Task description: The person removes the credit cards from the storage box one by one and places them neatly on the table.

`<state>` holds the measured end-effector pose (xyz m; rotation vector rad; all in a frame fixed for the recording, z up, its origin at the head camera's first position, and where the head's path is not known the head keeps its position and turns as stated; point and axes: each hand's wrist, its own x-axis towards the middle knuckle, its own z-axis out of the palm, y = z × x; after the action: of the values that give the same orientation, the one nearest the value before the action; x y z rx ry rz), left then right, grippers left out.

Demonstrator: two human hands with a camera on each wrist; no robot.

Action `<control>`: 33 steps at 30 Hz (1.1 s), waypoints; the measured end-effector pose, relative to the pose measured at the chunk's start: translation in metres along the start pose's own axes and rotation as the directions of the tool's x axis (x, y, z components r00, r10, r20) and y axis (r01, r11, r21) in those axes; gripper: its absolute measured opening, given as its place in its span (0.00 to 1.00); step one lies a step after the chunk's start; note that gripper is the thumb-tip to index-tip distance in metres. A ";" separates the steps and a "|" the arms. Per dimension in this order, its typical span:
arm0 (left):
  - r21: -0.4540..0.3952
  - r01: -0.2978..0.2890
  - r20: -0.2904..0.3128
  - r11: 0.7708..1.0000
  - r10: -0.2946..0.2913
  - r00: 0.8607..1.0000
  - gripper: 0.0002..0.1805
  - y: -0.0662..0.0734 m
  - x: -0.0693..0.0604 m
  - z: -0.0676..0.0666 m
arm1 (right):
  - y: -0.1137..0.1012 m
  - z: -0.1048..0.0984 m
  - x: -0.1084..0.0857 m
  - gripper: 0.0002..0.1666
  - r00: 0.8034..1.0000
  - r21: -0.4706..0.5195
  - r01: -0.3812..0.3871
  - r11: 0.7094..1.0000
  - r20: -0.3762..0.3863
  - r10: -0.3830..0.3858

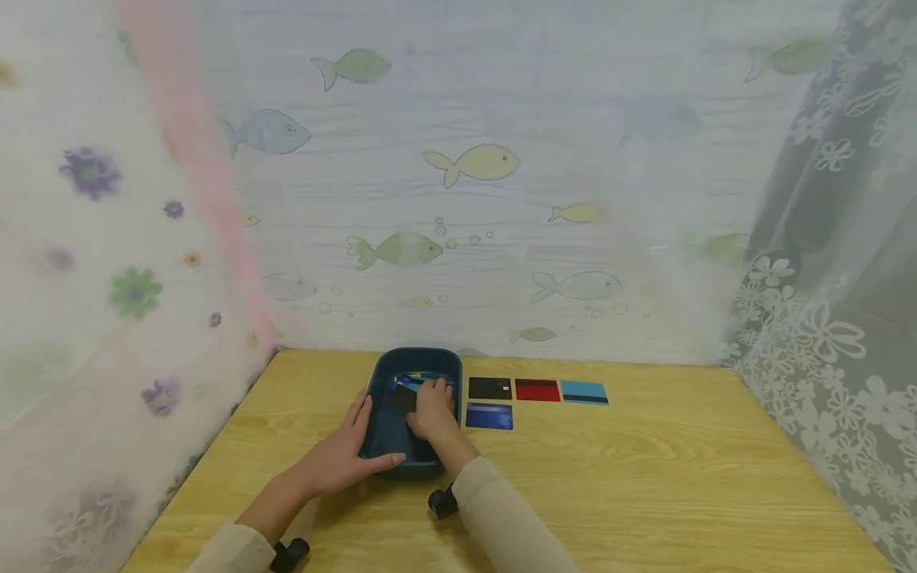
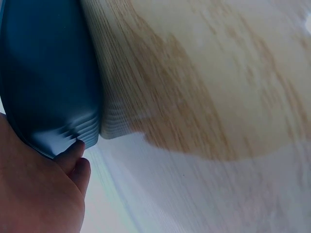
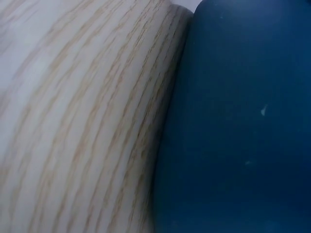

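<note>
In the head view, a dark blue tray [image 1: 390,434] stands on the wooden table. My left hand [image 1: 337,458] rests against its left side, with the thumb along the near rim. The left wrist view shows fingertips [image 2: 73,155] touching the tray's ridged wall [image 2: 48,87]. Inside the tray is my right hand [image 1: 434,410], over its right half. Beside that hand lie a black card [image 1: 403,400] and some blue and yellow pieces [image 1: 403,382]. Its fingertips are partly hidden, so a grip on a card cannot be made out. The right wrist view shows only the tray's outer wall [image 3: 238,126] and the table.
Right of the tray, a black card [image 1: 490,388], a red card [image 1: 537,390] and a light blue card [image 1: 584,393] lie in a row. A dark blue card [image 1: 489,416] lies below the black one. Behind the table [image 1: 645,469] hangs a fish-patterned curtain [image 1: 487,263].
</note>
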<state>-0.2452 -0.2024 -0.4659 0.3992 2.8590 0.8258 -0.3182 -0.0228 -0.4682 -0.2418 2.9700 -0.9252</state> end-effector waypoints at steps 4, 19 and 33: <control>-0.005 0.009 0.006 1.000 -0.009 1.000 0.66 0.000 -0.003 0.001 | 0.000 0.003 -0.002 0.43 1.000 0.039 -0.012 0.999 0.011 0.012; -0.011 0.005 -0.005 1.000 -0.005 1.000 0.68 -0.002 -0.002 -0.002 | -0.004 -0.002 0.000 0.18 0.998 0.153 0.061 0.986 -0.041 -0.055; -0.007 0.008 -0.011 1.000 -0.008 1.000 0.68 0.000 0.000 0.001 | -0.002 -0.003 -0.006 0.15 0.981 0.161 0.153 0.975 -0.143 -0.130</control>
<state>-0.2454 -0.2020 -0.4673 0.3837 2.8657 0.8386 -0.3118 -0.0220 -0.4645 -0.4078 2.9986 -1.2525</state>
